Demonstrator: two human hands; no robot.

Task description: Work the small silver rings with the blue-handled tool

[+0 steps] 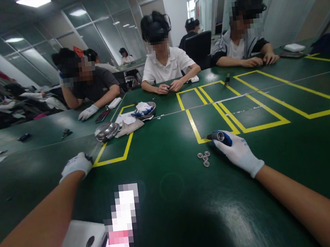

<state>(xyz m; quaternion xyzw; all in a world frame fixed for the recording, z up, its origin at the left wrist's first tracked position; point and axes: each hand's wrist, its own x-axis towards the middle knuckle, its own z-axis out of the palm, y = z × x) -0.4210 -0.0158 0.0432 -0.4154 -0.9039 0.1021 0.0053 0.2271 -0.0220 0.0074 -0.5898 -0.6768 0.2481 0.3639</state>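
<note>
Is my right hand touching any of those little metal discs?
Apart: the head view shows green tabletop between the right hand and the metal discs.

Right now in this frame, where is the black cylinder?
In the head view, right of centre, the black cylinder is in the right hand, near a corner of the yellow tape and just beyond the metal discs.

No text, brand or number can be read. On the right hand, the white glove bears blue print too small to make out; faint marking on the left hand's glove is likewise illegible. The lit screen, near left, is pixelated.
</note>
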